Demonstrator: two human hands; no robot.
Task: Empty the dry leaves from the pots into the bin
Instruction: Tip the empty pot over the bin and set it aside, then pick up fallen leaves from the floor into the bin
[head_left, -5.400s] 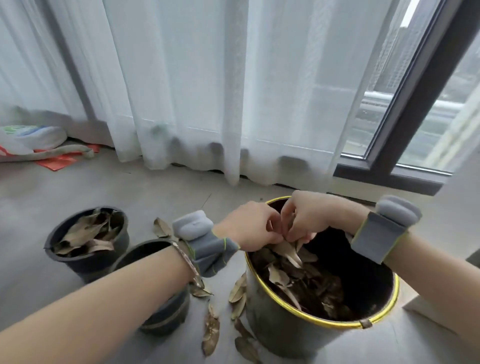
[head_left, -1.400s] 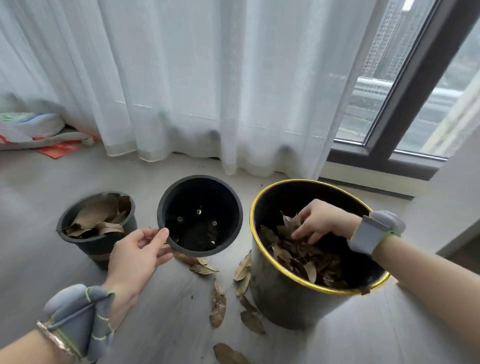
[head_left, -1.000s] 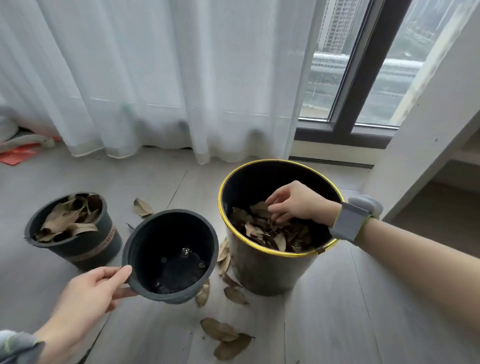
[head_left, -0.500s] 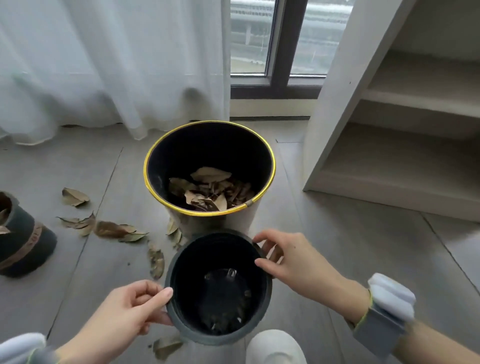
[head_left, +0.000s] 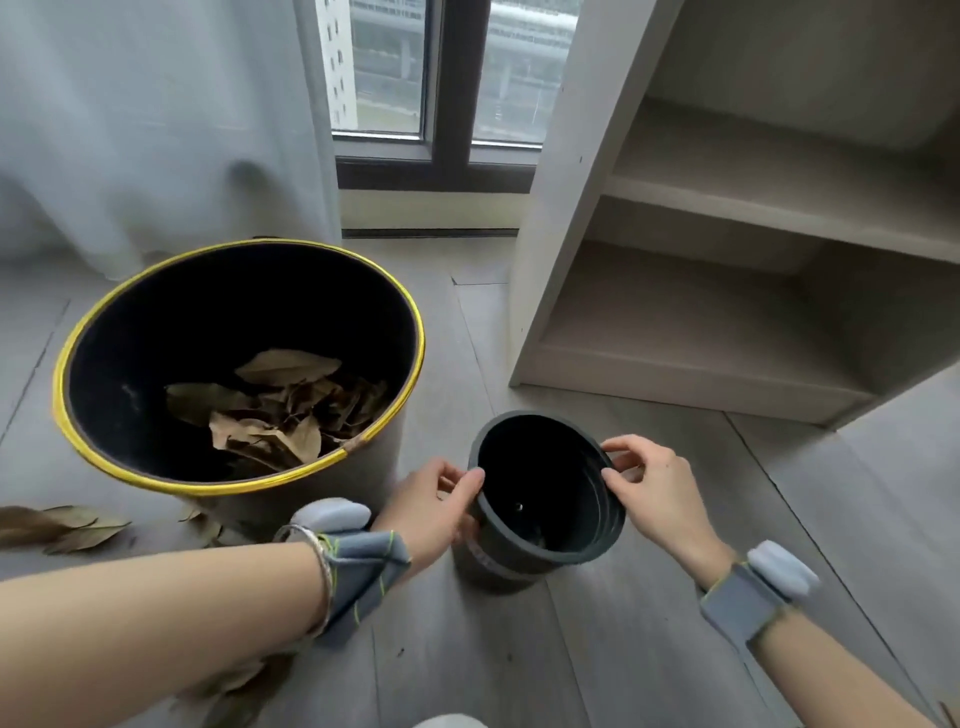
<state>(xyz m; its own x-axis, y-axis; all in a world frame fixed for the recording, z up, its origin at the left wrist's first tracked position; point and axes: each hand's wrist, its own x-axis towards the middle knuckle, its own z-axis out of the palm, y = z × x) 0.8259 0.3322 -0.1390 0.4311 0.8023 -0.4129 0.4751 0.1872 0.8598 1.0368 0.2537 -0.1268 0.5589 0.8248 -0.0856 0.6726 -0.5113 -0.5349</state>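
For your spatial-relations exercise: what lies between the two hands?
In the head view, the small black plastic pot, its rim pinched by the left hand and right hand.

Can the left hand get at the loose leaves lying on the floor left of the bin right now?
Probably not yet: the left hand is busy gripping the black pot, and the bin stands between it and those leaves.

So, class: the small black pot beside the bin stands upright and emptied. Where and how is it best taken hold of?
Grip the black pot by its rolled rim, from above, at two opposite sides, as the left hand and right hand do. The lip gives fingers a ledge, while the smooth wall narrows downward. The bin stands close on its left.
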